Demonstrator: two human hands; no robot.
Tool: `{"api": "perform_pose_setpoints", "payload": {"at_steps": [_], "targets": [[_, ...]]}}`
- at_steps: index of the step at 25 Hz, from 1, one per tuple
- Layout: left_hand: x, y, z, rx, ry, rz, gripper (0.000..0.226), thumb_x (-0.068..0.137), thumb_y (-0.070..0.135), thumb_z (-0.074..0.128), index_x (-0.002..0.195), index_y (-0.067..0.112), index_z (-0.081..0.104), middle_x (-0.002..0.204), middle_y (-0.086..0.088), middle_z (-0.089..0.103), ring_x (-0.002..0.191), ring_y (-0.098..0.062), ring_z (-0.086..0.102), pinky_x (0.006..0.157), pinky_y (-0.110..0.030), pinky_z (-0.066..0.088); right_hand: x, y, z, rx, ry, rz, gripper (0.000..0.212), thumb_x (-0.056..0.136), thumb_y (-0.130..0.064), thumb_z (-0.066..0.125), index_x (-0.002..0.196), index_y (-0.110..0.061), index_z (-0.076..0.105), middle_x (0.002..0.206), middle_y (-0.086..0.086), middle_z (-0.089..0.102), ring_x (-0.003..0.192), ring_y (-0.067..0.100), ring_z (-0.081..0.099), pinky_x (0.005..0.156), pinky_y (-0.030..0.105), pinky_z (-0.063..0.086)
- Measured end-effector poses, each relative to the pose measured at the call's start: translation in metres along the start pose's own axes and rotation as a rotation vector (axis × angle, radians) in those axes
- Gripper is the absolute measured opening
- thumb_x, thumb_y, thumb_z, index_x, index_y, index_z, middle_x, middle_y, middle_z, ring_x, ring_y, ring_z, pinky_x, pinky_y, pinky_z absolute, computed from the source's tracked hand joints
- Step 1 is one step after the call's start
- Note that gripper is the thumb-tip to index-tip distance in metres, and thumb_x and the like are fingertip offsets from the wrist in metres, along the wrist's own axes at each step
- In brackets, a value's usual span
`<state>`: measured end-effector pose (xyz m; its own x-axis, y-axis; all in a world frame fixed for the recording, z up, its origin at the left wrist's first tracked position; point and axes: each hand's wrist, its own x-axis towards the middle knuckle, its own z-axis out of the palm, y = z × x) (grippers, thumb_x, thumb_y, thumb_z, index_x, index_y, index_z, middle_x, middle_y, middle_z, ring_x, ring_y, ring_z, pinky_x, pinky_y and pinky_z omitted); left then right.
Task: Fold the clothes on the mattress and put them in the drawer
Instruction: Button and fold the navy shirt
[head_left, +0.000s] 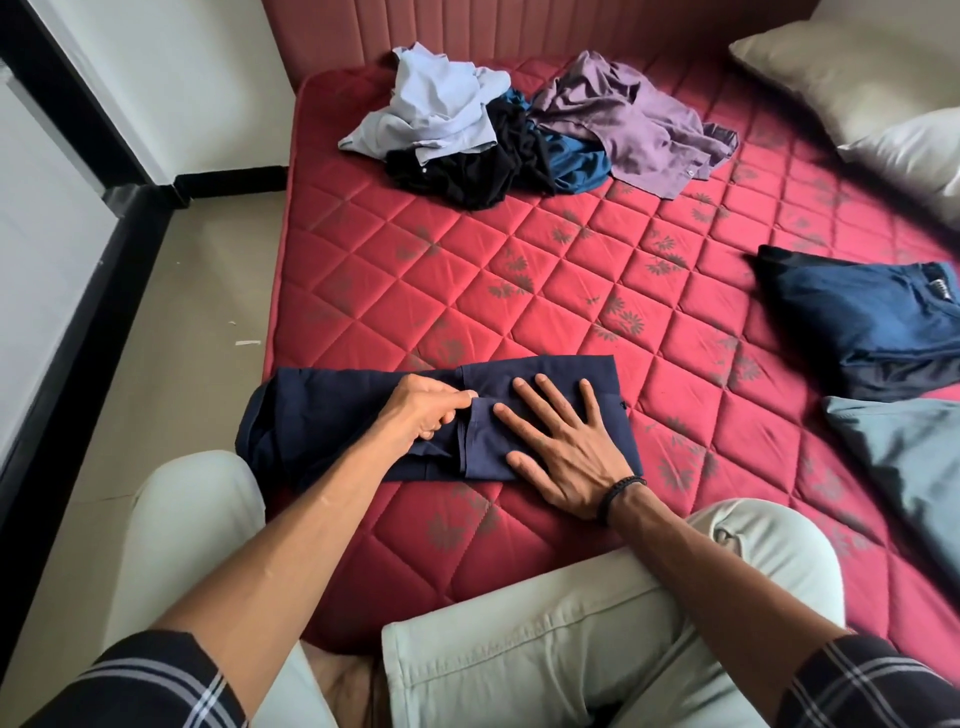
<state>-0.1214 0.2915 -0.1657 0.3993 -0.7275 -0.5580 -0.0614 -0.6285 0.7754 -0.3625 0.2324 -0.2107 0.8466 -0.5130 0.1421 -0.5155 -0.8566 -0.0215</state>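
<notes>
While our right hand (563, 447) lies flat, fingers spread, on the navy garment (332, 410) at the mattress (519, 291) near edge, our left hand (423, 410) pinches its fold; the fingertips are tucked under, and folded clothes (857, 317) run off frame right.

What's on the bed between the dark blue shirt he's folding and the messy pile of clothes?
Nothing: in the head view, only bare red mattress lies between the navy shirt and the pile.
</notes>
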Motion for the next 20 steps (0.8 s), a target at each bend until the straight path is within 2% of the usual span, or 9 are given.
{"api": "perform_pose_setpoints", "payload": {"at_steps": [2, 3, 5, 7, 8, 12, 15, 17, 20], "targets": [[-0.001, -0.004, 0.004, -0.013, 0.111, 0.05, 0.018, 0.088, 0.031, 0.08, 0.085, 0.013, 0.076, 0.06, -0.001, 0.059, 0.044, -0.013, 0.042, 0.041, -0.021, 0.031, 0.001, -0.001, 0.001, 0.014, -0.032, 0.015, 0.067, 0.102, -0.069, 0.027, 0.162, -0.041, 0.018, 0.173, -0.004, 0.007, 0.16, 0.022, 0.004, 0.121, 0.068, 0.005], [-0.004, -0.007, 0.008, 0.05, 0.27, 0.13, 0.018, 0.088, 0.036, 0.077, 0.084, 0.019, 0.075, 0.065, 0.0, 0.065, 0.051, -0.019, 0.052, 0.048, -0.026, 0.042, 0.001, -0.002, 0.001, 0.018, -0.04, 0.036, 0.068, 0.101, -0.071, 0.027, 0.162, -0.042, 0.018, 0.173, -0.006, 0.007, 0.16, 0.022, 0.003, 0.121, 0.067, 0.005], [-0.019, -0.012, 0.027, 0.26, 0.612, 0.519, 0.016, 0.092, 0.037, 0.07, 0.1, 0.023, 0.07, 0.086, 0.002, 0.071, 0.081, -0.021, 0.065, 0.077, -0.034, 0.052, 0.0, -0.002, -0.001, 0.006, -0.053, 0.053, 0.069, 0.101, -0.073, 0.027, 0.162, -0.043, 0.016, 0.173, -0.007, 0.005, 0.16, 0.021, 0.002, 0.122, 0.066, 0.005], [-0.036, -0.012, 0.061, 0.364, 0.552, 0.934, 0.029, 0.099, 0.034, 0.061, 0.122, 0.017, 0.064, 0.114, -0.003, 0.068, 0.11, -0.021, 0.061, 0.101, -0.037, 0.047, 0.001, -0.001, -0.001, 0.014, -0.053, 0.033, 0.069, 0.102, -0.068, 0.025, 0.163, -0.041, 0.012, 0.173, -0.005, 0.005, 0.16, 0.024, 0.002, 0.122, 0.068, 0.005], [-0.039, -0.014, 0.079, 0.452, 0.453, 0.993, 0.04, 0.102, 0.04, 0.054, 0.133, 0.015, 0.06, 0.13, -0.006, 0.063, 0.124, -0.023, 0.056, 0.11, -0.041, 0.042, 0.0, 0.0, 0.002, 0.007, -0.039, 0.014, 0.07, 0.101, -0.065, 0.026, 0.163, -0.039, 0.009, 0.173, -0.003, 0.007, 0.159, 0.027, 0.003, 0.121, 0.069, 0.006], [-0.027, -0.037, 0.117, 0.769, 0.414, 0.752, 0.084, 0.102, 0.067, 0.005, 0.16, 0.014, 0.033, 0.166, -0.009, 0.032, 0.156, -0.025, 0.024, 0.126, -0.051, 0.021, 0.003, 0.002, 0.003, -0.077, -0.095, 0.079, 0.082, 0.094, -0.065, 0.032, 0.164, -0.036, -0.001, 0.173, -0.003, 0.0, 0.159, 0.033, -0.007, 0.116, 0.074, 0.007], [-0.008, -0.048, 0.102, 0.837, 0.507, 0.701, 0.077, 0.104, 0.063, 0.013, 0.161, 0.013, 0.031, 0.168, -0.007, 0.026, 0.158, -0.02, 0.018, 0.127, -0.051, 0.013, 0.004, -0.005, 0.0, -0.036, -0.068, 0.147, 0.071, 0.098, -0.063, 0.028, 0.163, -0.04, 0.014, 0.173, -0.004, -0.001, 0.158, 0.035, -0.005, 0.118, 0.073, 0.003], [-0.001, -0.049, 0.088, 0.925, 0.545, 0.637, 0.073, 0.105, 0.057, 0.015, 0.161, 0.013, 0.03, 0.169, -0.006, 0.024, 0.158, -0.02, 0.015, 0.127, -0.053, 0.008, 0.003, -0.002, -0.003, 0.044, 0.023, 0.375, 0.064, 0.1, -0.058, 0.031, 0.161, -0.037, 0.025, 0.172, 0.002, 0.011, 0.157, 0.034, 0.009, 0.118, 0.067, 0.01], [-0.003, -0.058, 0.076, 0.986, 0.569, 0.619, 0.068, 0.107, 0.052, 0.018, 0.162, 0.013, 0.028, 0.17, -0.005, 0.022, 0.158, -0.022, 0.014, 0.126, -0.057, 0.006, -0.004, 0.013, -0.011, 0.314, 0.203, 0.875, 0.074, 0.091, -0.055, 0.048, 0.149, -0.009, 0.045, 0.148, 0.027, 0.047, 0.135, 0.043, 0.044, 0.108, 0.054, 0.036]]}}
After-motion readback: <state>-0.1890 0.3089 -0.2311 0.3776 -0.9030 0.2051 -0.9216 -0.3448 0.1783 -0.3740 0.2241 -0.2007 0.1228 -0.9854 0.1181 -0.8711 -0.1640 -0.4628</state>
